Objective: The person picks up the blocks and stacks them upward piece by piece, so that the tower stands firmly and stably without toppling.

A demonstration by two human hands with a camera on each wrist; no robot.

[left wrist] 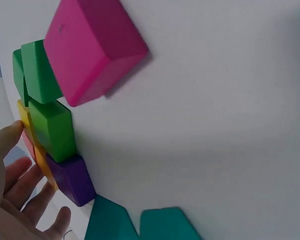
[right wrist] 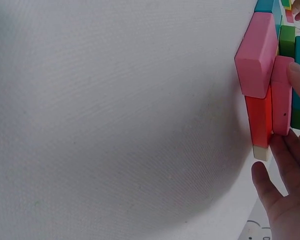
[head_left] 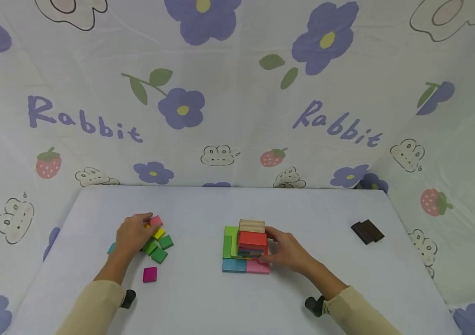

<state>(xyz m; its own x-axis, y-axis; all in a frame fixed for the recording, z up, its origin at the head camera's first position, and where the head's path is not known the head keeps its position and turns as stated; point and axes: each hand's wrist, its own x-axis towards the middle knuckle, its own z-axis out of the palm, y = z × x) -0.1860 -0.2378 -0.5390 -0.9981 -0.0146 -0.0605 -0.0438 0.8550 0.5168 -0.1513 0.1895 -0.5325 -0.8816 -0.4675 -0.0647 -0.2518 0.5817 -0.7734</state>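
Over a loose group of coloured blocks on the left, my left hand (head_left: 133, 232) has its thumb at a yellow block (left wrist: 25, 117) and its other fingers spread beside a pink block (head_left: 156, 220). Purple (left wrist: 72, 181) and green blocks (left wrist: 52, 127) sit close by. My right hand (head_left: 286, 251) is at the right side of a layered block structure (head_left: 229, 244), thumb and fingertips at opposite ends of a pink block (right wrist: 281, 102). A red block (head_left: 252, 239) tops the structure, with a pale wooden block (head_left: 251, 225) behind it.
A magenta block (head_left: 150, 274) lies nearer the front on the left. Teal blocks (left wrist: 167, 225) are beside the left hand. Two dark brown blocks (head_left: 367, 231) overlap at the right of the white table (head_left: 187, 302). A patterned cloth (head_left: 229, 93) hangs behind the table.
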